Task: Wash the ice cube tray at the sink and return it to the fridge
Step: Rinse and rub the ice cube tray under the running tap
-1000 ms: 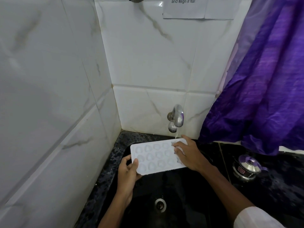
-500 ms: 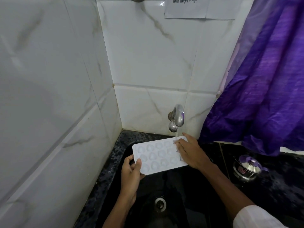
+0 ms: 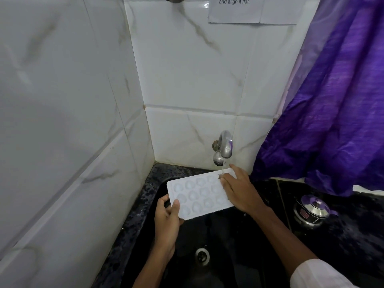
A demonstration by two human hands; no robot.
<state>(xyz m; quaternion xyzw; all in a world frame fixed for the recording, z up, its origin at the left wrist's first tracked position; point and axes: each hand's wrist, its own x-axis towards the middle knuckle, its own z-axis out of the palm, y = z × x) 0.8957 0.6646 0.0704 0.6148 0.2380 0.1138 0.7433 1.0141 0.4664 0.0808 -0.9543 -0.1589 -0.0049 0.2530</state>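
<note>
I hold the white plastic ice cube tray (image 3: 199, 195) over the black sink (image 3: 224, 235), left hand (image 3: 166, 219) pinching its near-left corner, right hand (image 3: 239, 190) fingers flat, rubbing the cups under the steel tap (image 3: 224, 146)

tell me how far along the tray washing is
Done: the white plastic ice cube tray is over the black sink. In hand: the left hand grips its corner, the right hand rubs it under the chrome tap's stream. Left: finishing the wash and returning it to the fridge, not in view.
</note>
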